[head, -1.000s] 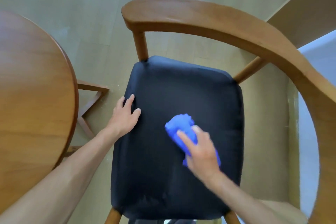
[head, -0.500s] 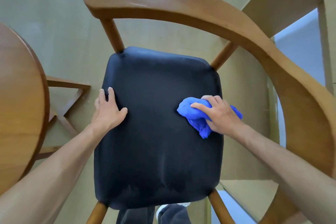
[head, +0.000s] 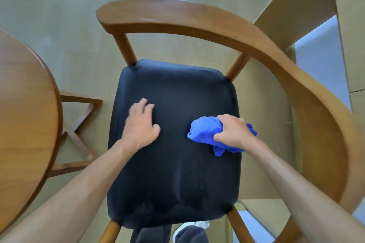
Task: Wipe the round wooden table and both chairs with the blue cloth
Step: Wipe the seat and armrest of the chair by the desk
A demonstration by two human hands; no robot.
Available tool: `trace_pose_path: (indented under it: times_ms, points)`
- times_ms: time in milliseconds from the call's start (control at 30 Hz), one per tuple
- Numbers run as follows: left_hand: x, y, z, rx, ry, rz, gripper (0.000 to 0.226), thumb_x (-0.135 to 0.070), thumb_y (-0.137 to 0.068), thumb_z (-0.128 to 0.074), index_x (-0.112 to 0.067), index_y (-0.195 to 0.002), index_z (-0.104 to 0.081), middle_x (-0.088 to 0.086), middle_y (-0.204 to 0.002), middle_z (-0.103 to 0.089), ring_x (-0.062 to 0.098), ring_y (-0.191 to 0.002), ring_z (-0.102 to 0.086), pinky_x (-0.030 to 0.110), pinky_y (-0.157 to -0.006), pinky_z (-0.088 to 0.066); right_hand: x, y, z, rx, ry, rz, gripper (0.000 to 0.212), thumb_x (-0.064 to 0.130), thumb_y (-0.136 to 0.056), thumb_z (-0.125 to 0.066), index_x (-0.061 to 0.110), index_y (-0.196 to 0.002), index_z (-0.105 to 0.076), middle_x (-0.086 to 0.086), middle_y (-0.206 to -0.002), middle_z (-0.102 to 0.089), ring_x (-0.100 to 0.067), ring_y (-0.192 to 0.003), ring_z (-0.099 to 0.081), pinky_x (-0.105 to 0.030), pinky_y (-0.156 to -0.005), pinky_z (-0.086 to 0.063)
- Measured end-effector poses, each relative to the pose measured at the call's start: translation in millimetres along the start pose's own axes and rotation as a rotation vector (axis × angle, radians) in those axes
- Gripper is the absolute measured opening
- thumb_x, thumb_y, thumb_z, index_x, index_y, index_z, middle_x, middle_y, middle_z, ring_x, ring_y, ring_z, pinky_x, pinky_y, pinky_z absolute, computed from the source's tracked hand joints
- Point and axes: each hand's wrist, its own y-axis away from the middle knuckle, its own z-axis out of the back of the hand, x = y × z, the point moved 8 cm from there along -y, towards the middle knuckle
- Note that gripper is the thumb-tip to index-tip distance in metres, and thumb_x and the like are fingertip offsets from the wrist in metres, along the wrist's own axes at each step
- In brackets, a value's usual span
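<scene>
Head view looks straight down on a pale wood-look floor (head: 59, 25), and the biggest task item in frame is the wooden armchair with a curved one-piece back-and-arm rail (head: 197, 19) sweeping from top centre round to the right edge. Beneath that rail sits its black padded seat cushion (head: 173, 173), roughly square with rounded corners. At the left edge, an arc of the round wooden surface (head: 25, 114) shows, with its crossed base struts visible on the floor between it and the chair. The left hand (head: 141, 124) lies flat on the left half of the cushion, fingers spread and a little blurred, holding nothing. The right hand (head: 232, 131) is curled over the bunched blue cloth (head: 203, 130), its grip closed round the wad and pressing it to the cushion near the right edge, about halfway along the seat's depth. The cloth bulges out leftward from under the hand, toward the seat's middle, so I judge the unwiped centre lies left of the grip, between the two hands, with the right hand the one placed to sweep it. The second chair is not in view.
</scene>
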Motion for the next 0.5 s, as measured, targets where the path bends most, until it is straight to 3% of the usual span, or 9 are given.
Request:
trace_pose_path:
  times_ms: [133,267,333,400,500]
  points:
    - [-74,24,-11,0.277,0.202,-0.375,0.082,-0.017,-0.079,-0.064,-0.025,-0.149,-0.024,-0.009,-0.156,-0.020,0.009,-0.145,-0.007,0.020,-0.112,-0.014,15,27,21,-0.091,-0.145,0.154,0.030,0.007,-0.064,-0.055,0.032,-0.074,-0.042,0.010,-0.087,-0.046,-0.021,-0.076,-0.048,-0.029,-0.057,-0.029]
    - [-126,42,24,0.157,0.275,-0.639,0.077,-0.015,-0.075,-0.070,-0.020,-0.144,-0.036,-0.011,-0.142,-0.039,0.001,-0.135,-0.019,0.009,-0.112,-0.008,24,56,53,-0.089,-0.532,0.275,0.029,0.009,-0.062,-0.062,0.028,-0.081,-0.050,0.010,-0.084,-0.059,-0.014,-0.072,-0.055,-0.029,-0.061,-0.045]
    - [-138,46,45,0.075,0.300,-0.660,0.062,-0.016,-0.077,-0.070,-0.022,-0.134,-0.046,-0.014,-0.129,-0.050,0.007,-0.127,-0.034,0.015,-0.108,-0.024,28,66,66,-0.092,-0.654,0.306,0.028,0.010,-0.062,-0.064,0.022,-0.082,-0.050,0.007,-0.080,-0.060,-0.010,-0.068,-0.053,-0.024,-0.060,-0.043]
    - [-145,49,59,0.066,0.316,-0.630,0.047,-0.015,-0.078,-0.066,-0.027,-0.121,-0.051,-0.016,-0.112,-0.057,0.009,-0.107,-0.048,0.023,-0.093,-0.041,30,74,77,-0.121,-0.717,0.309,0.032,0.005,-0.065,-0.067,0.019,-0.088,-0.050,0.011,-0.078,-0.057,-0.009,-0.068,-0.052,-0.026,-0.061,-0.044]
    - [-151,53,71,0.070,0.359,-0.609,0.042,-0.011,-0.077,-0.063,-0.028,-0.114,-0.053,-0.011,-0.100,-0.059,0.008,-0.091,-0.053,0.027,-0.080,-0.046,35,82,88,-0.116,-0.727,0.325,0.061,0.001,-0.070,-0.072,0.030,-0.118,-0.050,0.007,-0.092,-0.060,-0.010,-0.081,-0.060,-0.028,-0.075,-0.053]
